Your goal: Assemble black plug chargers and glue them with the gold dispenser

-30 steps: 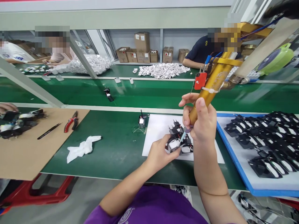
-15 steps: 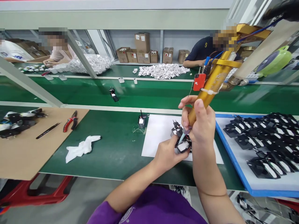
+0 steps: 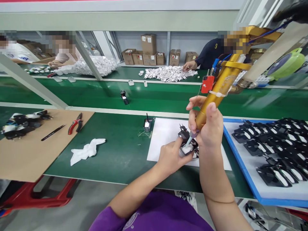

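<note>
My left hand (image 3: 171,157) is closed around a black power-adapter housing (image 3: 182,152) with plug pins, its open side facing up and white material inside. My right hand (image 3: 209,130) wraps round a gold cylindrical glue dispenser (image 3: 218,86), held at a slant. The dispenser's pale blue nozzle (image 3: 189,140) points down into the housing; whether its tip touches cannot be made out. Under both hands lies a white sheet (image 3: 157,141). More black parts show partly behind the housing. Left of the sheet stands another small black adapter part (image 3: 147,124) with thin strands at its base.
A blue-edged tray (image 3: 243,171) of black adapters stands at the right. On the left are a white cloth (image 3: 88,150), pliers (image 3: 75,123), tweezers (image 3: 53,132) and cardboard (image 3: 21,160). The green belt (image 3: 101,93) carries a black adapter (image 3: 124,97). Co-workers sit beyond.
The nozzle has moved slightly within the housing, and more white shows around its tip. Parts on the belt have shifted right. A co-worker's hand now reaches to the white pile.
</note>
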### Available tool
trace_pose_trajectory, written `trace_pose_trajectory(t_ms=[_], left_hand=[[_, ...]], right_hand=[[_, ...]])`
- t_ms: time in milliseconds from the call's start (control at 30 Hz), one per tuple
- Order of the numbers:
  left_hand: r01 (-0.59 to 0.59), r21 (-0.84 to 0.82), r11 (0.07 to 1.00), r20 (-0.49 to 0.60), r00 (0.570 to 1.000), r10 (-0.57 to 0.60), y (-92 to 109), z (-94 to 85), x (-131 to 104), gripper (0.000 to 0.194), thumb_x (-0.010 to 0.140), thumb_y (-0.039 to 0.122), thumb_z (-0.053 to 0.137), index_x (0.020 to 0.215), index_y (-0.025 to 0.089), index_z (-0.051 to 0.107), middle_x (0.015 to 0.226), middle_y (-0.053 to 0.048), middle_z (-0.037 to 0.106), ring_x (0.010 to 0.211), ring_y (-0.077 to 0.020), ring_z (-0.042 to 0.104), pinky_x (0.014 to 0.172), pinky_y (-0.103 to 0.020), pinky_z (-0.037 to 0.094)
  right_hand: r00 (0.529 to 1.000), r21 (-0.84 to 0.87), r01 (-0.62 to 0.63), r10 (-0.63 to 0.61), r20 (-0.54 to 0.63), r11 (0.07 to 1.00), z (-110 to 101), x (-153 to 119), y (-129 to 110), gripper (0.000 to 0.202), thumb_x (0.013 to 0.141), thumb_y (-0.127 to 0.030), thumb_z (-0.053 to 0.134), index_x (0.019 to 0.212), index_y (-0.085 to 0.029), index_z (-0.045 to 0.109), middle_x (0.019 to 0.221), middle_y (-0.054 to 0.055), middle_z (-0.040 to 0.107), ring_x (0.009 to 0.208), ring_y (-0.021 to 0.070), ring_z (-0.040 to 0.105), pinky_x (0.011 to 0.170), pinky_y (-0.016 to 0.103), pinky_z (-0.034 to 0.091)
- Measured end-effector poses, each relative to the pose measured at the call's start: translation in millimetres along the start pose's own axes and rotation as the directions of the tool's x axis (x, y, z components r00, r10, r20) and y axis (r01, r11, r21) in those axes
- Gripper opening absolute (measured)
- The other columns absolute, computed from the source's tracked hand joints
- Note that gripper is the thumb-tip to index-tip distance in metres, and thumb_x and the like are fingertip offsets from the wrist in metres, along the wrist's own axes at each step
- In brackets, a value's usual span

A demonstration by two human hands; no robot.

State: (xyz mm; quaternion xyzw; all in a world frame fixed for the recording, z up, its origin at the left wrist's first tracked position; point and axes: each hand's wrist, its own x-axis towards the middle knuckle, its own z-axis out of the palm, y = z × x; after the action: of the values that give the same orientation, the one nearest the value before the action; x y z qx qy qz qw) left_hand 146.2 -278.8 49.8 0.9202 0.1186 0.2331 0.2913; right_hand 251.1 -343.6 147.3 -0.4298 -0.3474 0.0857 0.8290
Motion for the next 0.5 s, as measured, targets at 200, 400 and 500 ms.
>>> trace_pose_trajectory(t_ms=[200,400,500], left_hand=[[0.144,0.203,0.968,0.023,0.988,-0.152,-65.5,-19.8,9.9,0.033,0.083,0.041,0.066,0.105,0.019,0.058,0.090,-0.008,0.067,0.082,-0.0255,0.068,0.070,-0.032,0.052],[0.034,0.095,0.995,0.242,0.969,-0.056,-98.5,-8.9,20.9,0.041,0.083,0.041,0.068,0.114,0.015,0.060,0.094,-0.011,0.069,0.084,-0.0261,0.067,0.076,-0.035,0.054],[-0.036,0.059,0.998,0.247,0.969,0.020,-100.2,-15.6,23.6,0.041,0.084,0.044,0.067,0.115,0.018,0.062,0.105,-0.010,0.070,0.098,-0.0254,0.065,0.088,-0.035,0.052]], right_hand=[[1.000,0.006,-0.005,0.005,-0.022,1.000,-2.7,3.8,2.2,0.038,0.085,-0.058,0.061,0.095,-0.021,0.067,0.083,0.000,0.059,0.036,0.0023,0.041,0.026,0.017,0.026],[0.999,-0.007,-0.008,0.008,-0.052,1.000,-3.6,4.1,2.9,0.035,0.085,-0.054,0.063,0.095,-0.020,0.068,0.082,0.000,0.059,0.037,0.0026,0.040,0.026,0.017,0.024],[0.998,-0.026,-0.023,0.021,-0.067,0.999,-4.8,3.1,2.3,0.034,0.085,-0.053,0.063,0.095,-0.021,0.068,0.082,0.000,0.058,0.037,0.0036,0.041,0.026,0.018,0.023]])
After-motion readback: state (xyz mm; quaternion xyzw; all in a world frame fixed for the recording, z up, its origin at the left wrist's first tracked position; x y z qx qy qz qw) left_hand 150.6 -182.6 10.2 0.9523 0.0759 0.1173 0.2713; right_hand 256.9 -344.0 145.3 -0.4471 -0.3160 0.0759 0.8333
